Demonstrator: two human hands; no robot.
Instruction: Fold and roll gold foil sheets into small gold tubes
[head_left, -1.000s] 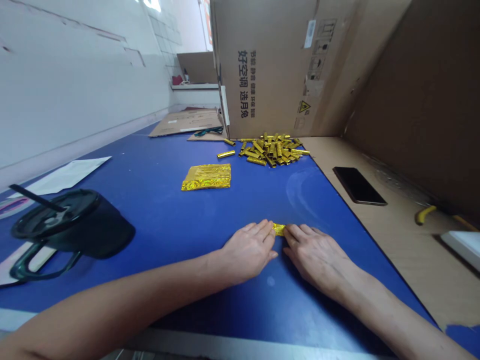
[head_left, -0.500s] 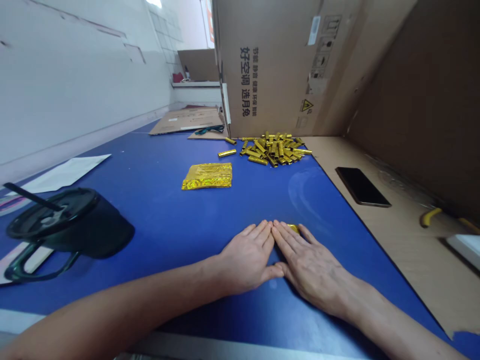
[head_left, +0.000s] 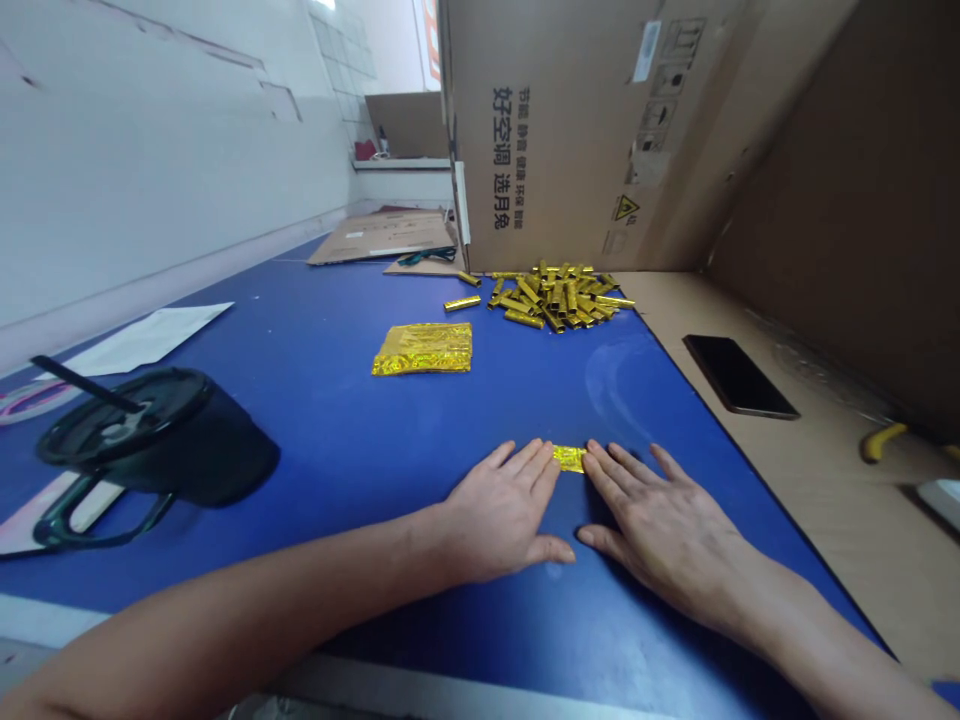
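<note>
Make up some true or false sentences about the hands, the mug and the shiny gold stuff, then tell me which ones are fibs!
1. A gold piece shows between the left hand and the right hand. True.
2. The left hand is squeezed into a fist. False: its fingers are stretched out.
3. A straw pokes up from the dark mug. True.
4. The mug is to the right of both hands. False: it is to the left of both.
5. Lots of gold tubes lie heaped in front of the big cardboard box. True.
6. The gold tubes are closer to the person than the hands are. False: they lie farther away, beyond the hands.
</note>
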